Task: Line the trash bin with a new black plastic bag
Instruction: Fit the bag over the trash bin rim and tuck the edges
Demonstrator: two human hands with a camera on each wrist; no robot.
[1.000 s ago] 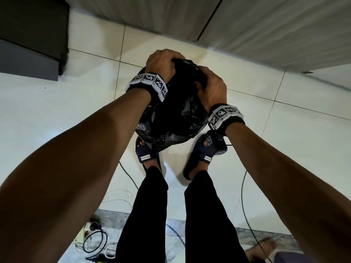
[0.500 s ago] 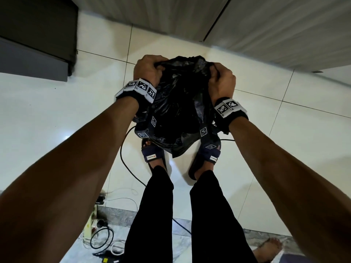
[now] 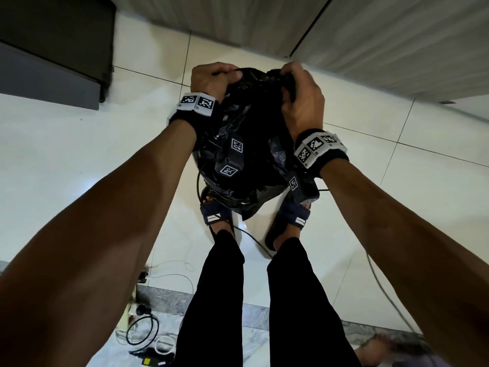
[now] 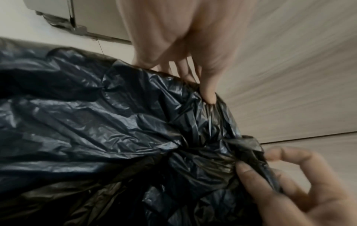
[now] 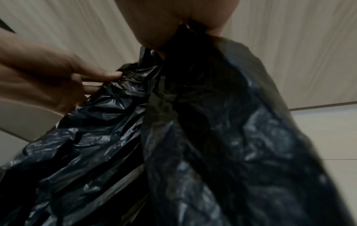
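Observation:
A crumpled black plastic bag (image 3: 251, 154) hangs in the air above my feet. My left hand (image 3: 214, 78) grips its top edge on the left, fingers curled into the plastic. On the right side my right hand (image 3: 299, 96) grips the bunched top edge. In the left wrist view my left thumb (image 4: 208, 93) presses into the bag (image 4: 96, 122), and the right hand (image 4: 286, 183) pinches gathered plastic. In the right wrist view the right hand (image 5: 173, 26) clutches the bag (image 5: 222, 137), with the left hand (image 5: 58, 79) opposite. No trash bin is in view.
I stand in sandals (image 3: 214, 215) on a white tiled floor (image 3: 66, 160). A dark cabinet (image 3: 53, 49) is at the upper left, and wood-grain panels (image 3: 370, 35) run along the top. Cables and a power strip (image 3: 140, 321) lie behind my legs. Another person's foot (image 3: 375, 350) is at the bottom right.
My hands have moved apart from a tight bunch, spreading the bag's top wider. The bag hangs a little lower over my feet.

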